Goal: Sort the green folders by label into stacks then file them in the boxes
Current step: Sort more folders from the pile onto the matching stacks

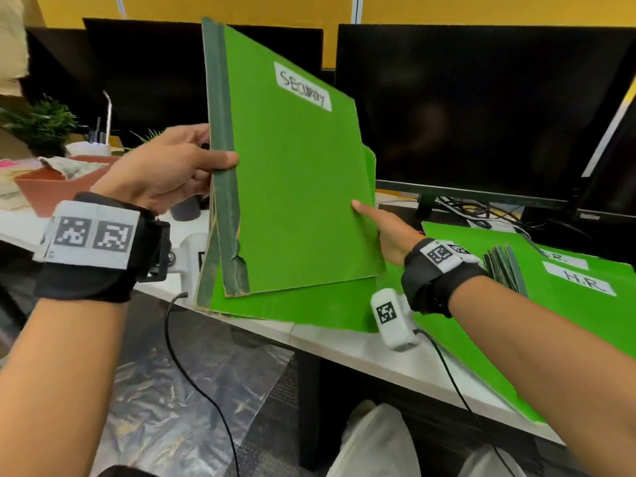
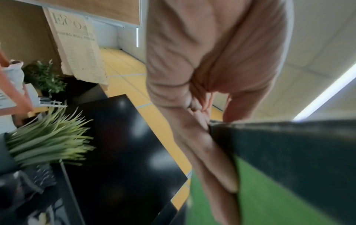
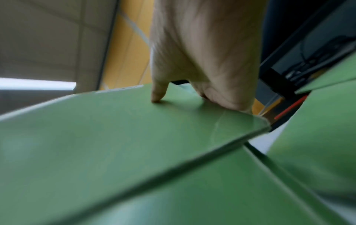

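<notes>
A green folder with a white label reading SECURITY stands tilted upright above the desk's front edge. My left hand grips its worn dark green spine, thumb on the front and fingers behind. My right hand pinches the folder's right edge, thumb on the cover and fingers hidden behind it. Another green folder leans behind and below the front one, its bottom edge on the desk. A stack of green folders labelled H.R. lies flat at the right.
Two dark monitors stand at the back, with cables under the right one. Small plants and a red tray with papers sit at the left. The white desk edge runs diagonally; plastic sheeting covers the floor below.
</notes>
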Tool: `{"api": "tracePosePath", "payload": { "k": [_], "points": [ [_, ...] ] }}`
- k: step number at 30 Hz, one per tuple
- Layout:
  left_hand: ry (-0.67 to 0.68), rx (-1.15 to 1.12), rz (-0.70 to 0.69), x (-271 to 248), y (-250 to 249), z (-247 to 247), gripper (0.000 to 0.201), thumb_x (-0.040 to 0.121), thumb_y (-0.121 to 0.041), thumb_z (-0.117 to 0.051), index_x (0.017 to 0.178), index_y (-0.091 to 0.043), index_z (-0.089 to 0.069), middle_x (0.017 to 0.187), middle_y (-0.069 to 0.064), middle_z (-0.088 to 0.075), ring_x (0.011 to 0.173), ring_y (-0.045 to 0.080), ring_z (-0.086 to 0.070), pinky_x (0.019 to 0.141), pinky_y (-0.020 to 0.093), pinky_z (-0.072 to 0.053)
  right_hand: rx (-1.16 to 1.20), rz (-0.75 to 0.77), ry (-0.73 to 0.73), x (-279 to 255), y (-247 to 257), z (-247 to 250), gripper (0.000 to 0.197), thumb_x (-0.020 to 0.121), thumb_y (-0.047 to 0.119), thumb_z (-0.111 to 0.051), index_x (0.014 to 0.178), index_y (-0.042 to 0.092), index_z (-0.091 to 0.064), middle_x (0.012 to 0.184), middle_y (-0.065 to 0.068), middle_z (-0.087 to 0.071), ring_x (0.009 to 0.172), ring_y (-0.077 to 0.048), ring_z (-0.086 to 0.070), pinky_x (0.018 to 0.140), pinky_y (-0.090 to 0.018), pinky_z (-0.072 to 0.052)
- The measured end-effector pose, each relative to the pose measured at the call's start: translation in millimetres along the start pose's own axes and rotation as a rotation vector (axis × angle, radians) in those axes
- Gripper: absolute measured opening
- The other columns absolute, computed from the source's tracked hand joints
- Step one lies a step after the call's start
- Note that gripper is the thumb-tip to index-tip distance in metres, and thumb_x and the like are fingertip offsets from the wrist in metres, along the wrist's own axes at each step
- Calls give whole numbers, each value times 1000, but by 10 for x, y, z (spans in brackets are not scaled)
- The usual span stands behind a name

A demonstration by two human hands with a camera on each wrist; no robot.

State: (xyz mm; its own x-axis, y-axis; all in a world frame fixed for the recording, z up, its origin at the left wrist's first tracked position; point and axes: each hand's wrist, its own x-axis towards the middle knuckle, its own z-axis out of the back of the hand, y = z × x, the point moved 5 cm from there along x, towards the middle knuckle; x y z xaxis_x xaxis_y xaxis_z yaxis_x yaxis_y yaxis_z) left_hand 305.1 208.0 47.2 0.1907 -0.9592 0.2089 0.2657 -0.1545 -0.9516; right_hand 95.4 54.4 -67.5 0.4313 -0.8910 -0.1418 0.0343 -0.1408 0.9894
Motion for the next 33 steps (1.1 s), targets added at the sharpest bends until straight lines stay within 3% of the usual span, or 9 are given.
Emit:
{"api": "tracePosePath", "payload": {
  "k": [3,7,9,12,17,21,25,29,33],
  "points": [
    [-16,13,-102,-24,-69,11,25,90,0,-48,93,-22,-59,70,-12,-71,54,-3,-66,50,7,-51,138,80,-47,-13,175,102,35,92,17,-55,123,2,-53,99,-9,-63,87,-21,-61,82,-37,-52],
    [-40,51,-173,2,-65,-62,26,90,-1,-51,101,-24,-57,78,-7,-73,67,1,-69,61,15,-56,177,270,-191,-102,457,372,32,84,13,-62,113,2,-54,111,-7,-61,114,-23,-52,100,-45,-42],
    [-51,73,-205,32,-71,-207,27,91,-1,-51,100,-26,-55,78,-5,-70,65,1,-68,62,16,-57,187,347,-251,-170,556,557,40,86,11,-61,122,1,-51,110,0,-61,109,-14,-52,106,-45,-37],
    [-84,104,-251,101,-77,-479,25,93,0,-48,96,-25,-51,78,-8,-61,64,2,-62,68,19,-57,229,475,-278,-275,675,835,11,87,5,-59,84,15,-58,79,4,-67,75,-9,-65,79,-36,-51],
    [-153,100,-268,274,-83,-914,15,95,-2,-45,106,-12,-43,76,-3,-43,70,8,-46,80,38,-49,219,580,-316,-510,767,1259,64,38,44,-86,90,20,-57,101,0,-63,108,-24,-57,98,-44,-44],
    [-145,78,-245,429,-91,-1300,38,97,-10,-45,133,-3,-35,104,13,-47,95,18,-43,103,45,-40,235,595,-357,-727,838,1447,42,76,17,-70,113,14,-51,107,1,-61,102,-15,-59,99,-43,-46],
    [-190,-9,-313,573,-121,-1440,27,92,-26,-55,112,-20,-38,113,0,-46,105,13,-46,95,27,-41,163,582,-313,-775,874,1471,55,80,16,-64,129,11,-39,108,11,-58,92,5,-56,76,-10,-49],
    [-289,-126,-297,665,67,-1379,19,87,-34,-61,89,-34,-43,99,-5,-50,90,6,-50,82,21,-43,25,483,-335,-672,681,1434,64,85,15,-63,140,10,-30,136,-2,-49,123,-15,-48,105,-31,-38],
    [-290,-16,-160,636,570,-1463,37,88,-22,-61,122,-11,-50,111,1,-56,107,19,-55,98,37,-45,-13,307,-352,-536,306,1459,50,88,9,-58,135,6,-41,138,-10,-50,127,-24,-46,112,-46,-31]
  ]
}}
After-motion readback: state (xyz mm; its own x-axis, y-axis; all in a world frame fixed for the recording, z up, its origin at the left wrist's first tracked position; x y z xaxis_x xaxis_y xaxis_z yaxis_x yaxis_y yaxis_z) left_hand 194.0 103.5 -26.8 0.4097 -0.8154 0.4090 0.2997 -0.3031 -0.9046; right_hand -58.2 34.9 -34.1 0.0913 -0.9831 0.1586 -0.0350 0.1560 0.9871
